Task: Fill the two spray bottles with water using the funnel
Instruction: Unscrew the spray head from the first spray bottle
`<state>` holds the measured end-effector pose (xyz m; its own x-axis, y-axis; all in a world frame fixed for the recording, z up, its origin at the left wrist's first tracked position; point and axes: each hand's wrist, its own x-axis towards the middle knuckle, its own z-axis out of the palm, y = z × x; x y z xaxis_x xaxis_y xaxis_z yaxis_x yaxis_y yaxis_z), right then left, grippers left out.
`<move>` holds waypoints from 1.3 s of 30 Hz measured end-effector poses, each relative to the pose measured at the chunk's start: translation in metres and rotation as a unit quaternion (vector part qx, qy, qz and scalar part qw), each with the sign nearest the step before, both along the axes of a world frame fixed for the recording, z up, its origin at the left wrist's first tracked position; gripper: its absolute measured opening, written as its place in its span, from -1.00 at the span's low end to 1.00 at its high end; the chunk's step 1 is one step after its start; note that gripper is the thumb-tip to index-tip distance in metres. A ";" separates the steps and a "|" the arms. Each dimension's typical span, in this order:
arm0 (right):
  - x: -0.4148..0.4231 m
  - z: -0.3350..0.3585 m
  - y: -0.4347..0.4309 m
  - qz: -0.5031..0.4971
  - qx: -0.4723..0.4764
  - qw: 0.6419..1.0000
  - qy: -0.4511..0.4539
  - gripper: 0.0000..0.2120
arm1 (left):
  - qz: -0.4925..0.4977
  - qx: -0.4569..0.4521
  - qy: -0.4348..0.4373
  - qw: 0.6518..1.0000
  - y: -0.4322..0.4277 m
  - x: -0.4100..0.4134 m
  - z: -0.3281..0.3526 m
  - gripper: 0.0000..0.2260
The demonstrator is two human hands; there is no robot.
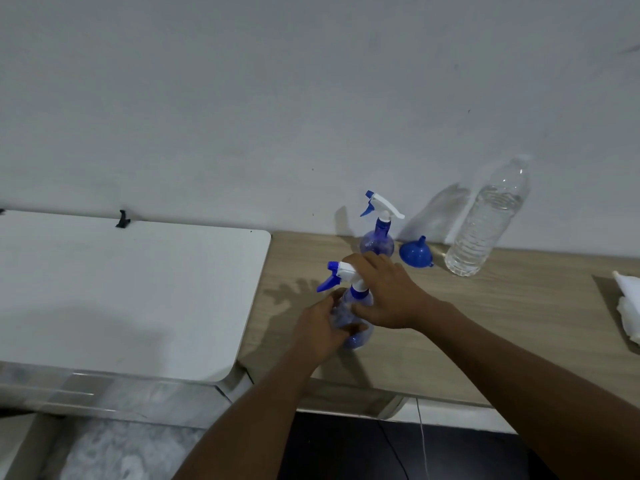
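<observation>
spray bottle (pixel 357 295) clasped by left hand (pixel 322 329), right hand (pixel 384 292)

Wood-grain tabletop (pixel 485 323), near spray bottle (pixel 358 341), rear spray bottle (pixel 377 237), funnel (pixel 414 252) just beside it, water bottle (pixel 485 226) upright, white cloth (pixel 628 306) at right edge

a light wood-grain tabletop (pixel 485 323) runs along a plain pale grey wall (pixel 242 98). a flat white board with rounded corners (pixel 121 289) lies just beside it on the left, with a small black clip (pixel 122 219) at its far edge. a crumpled white cloth (pixel 628 306) lies at the tabletop's right edge, and a thin white cord (pixel 423 445) hangs below the front edge.
</observation>
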<state>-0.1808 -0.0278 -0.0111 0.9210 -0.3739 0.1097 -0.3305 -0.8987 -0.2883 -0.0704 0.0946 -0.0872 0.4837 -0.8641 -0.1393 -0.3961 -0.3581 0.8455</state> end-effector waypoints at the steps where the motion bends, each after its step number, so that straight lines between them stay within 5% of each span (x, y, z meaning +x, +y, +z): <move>1: 0.000 0.000 0.001 -0.015 -0.028 1.000 -0.004 -0.47 | 0.003 0.003 -0.004 1.000 0.000 0.002 -0.004 -0.50; 4: 0.003 -0.003 0.006 -0.016 -0.005 1.000 -0.020 -0.56 | 0.017 -0.016 -0.041 0.999 0.003 0.001 -0.004 -0.44; 7: -0.001 0.002 0.002 0.000 0.047 0.999 -0.004 -0.42 | 0.010 -0.027 -0.043 0.999 0.003 0.003 -0.005 -0.40; 11: -0.002 0.003 0.006 -0.026 -0.057 0.998 -0.005 -0.48 | 0.007 -0.019 -0.047 0.999 0.002 0.005 -0.006 -0.42; 15: -0.005 0.005 0.007 -0.010 0.010 1.000 0.003 -0.43 | 0.003 -0.027 -0.041 0.999 0.003 0.005 -0.007 -0.36; 19: -0.002 0.008 0.005 -0.019 -0.024 0.999 0.012 -0.47 | 0.015 -0.009 -0.045 0.999 0.002 0.004 -0.007 -0.38; 23: 0.002 0.013 0.003 0.020 0.068 0.997 0.017 -0.42 | -0.011 0.013 -0.021 1.000 0.003 0.003 -0.005 -0.38; 27: -0.004 0.010 -0.004 0.004 0.037 0.999 0.015 -0.38 | 0.116 0.051 -0.048 0.991 0.026 0.013 -0.029 -0.49; 33: -0.007 0.011 -0.012 0.037 0.130 0.991 0.025 -0.35 | 0.016 -0.008 -0.025 1.000 -0.001 -0.001 -0.005 -0.38; 37: -0.007 0.013 -0.012 0.022 0.120 0.992 -0.005 -0.78 | 0.023 -0.011 -0.008 1.000 -0.006 -0.009 -0.007 -0.46; 39: -0.006 0.023 -0.013 0.012 0.127 0.992 -0.019 -0.80 | 0.017 -0.013 0.010 1.000 -0.008 -0.007 -0.013 -0.46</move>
